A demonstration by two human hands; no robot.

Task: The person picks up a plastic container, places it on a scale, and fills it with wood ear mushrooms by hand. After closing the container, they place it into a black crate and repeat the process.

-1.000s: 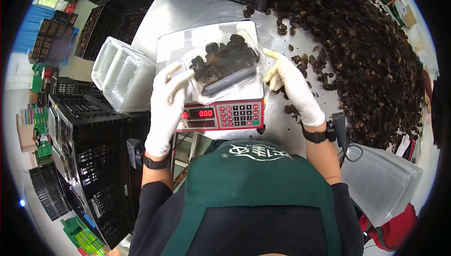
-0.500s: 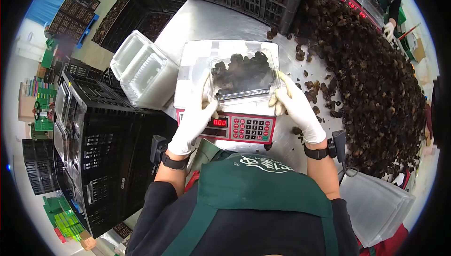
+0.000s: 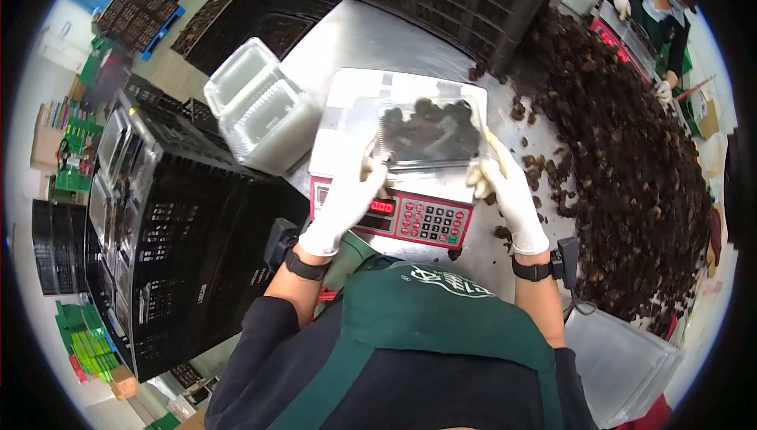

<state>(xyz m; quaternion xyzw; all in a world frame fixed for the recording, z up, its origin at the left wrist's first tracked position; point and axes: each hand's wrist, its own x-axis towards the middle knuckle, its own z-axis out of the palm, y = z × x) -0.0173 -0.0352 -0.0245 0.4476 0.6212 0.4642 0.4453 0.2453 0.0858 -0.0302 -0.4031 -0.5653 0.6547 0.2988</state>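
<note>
A clear plastic clamshell box point(image 3: 430, 134) with dark brown, crinkled pieces like dried wood ear fungus is held between my two gloved hands. My left hand point(image 3: 357, 193) grips its near left corner, fingers curled at the edge. At the near right corner, my right hand point(image 3: 505, 189) is closed on it, thumb along the side. The box is over the white plate of a red digital scale point(image 3: 335, 146), whose lit red display shows zeros. Its lid is down, and glare and blur cover part of it.
A large heap of dark dried pieces point(image 3: 631, 170) spreads over the metal table to the right. Nested clear boxes point(image 3: 276, 126) stand left of the scale. Black crates point(image 3: 189, 248) rise at the left and back. Another person point(image 3: 658, 16) works at a second scale, far right.
The view has shifted and turned slightly, so the scale and box appear further right. Both hands keep their hold on the box, which stays over the scale.
</note>
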